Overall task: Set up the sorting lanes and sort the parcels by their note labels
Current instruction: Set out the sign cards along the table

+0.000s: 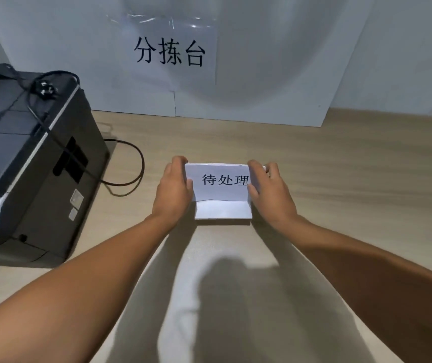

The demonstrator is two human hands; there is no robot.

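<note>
At the far left a dark grey and white box-shaped printer (34, 163) sits on the pale wood-grain tabletop (340, 179), with a black plug (46, 88) lying on its lid. A thin black power cable (128, 163) loops over the tabletop just beside the printer's right side. Behind, on the white wall, a white paper sign (169, 52) printed in large black characters "分拣台" is stuck under clear tape.

Near the middle of the tabletop the left hand (174, 189) grips the left edge of a folded white paper lane card (222, 191), fingers curled over its top corner and the thumb pressed against its front. The card stands on the tabletop, its upper panel tilted up and printed with black characters "待处理", its lower flap lying flat toward the person. The right hand (269, 192) holds the card's right edge the same way, fingers wrapped behind and the thumb on the front. Both bare forearms reach in from the lower corners, and their shadows fall on the tabletop between them.
</note>
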